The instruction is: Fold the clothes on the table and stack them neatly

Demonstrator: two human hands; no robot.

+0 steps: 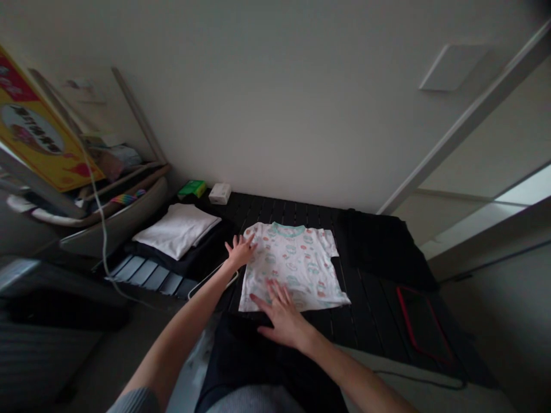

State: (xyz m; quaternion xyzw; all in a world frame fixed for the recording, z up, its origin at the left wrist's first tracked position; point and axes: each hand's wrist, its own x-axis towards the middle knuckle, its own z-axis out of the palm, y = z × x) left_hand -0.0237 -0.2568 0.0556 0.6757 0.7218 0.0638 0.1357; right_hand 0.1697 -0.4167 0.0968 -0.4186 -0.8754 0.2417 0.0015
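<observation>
A small white T-shirt with a teal neckband and a green and orange print lies spread on a black slatted table. Its neckline points to the wall and its right sleeve sticks out to the side. With fingers spread, my left hand rests on the shirt's upper left edge, by the sleeve. Over the lower left part of the shirt is my right hand, its fingers stretched out and slightly blurred. Neither hand grips the cloth.
Folded white and black clothes are stacked at the left. Behind them stand a green box and a white box. Black cloth lies at the right, near a red-edged tablet. A white cable hangs at the left.
</observation>
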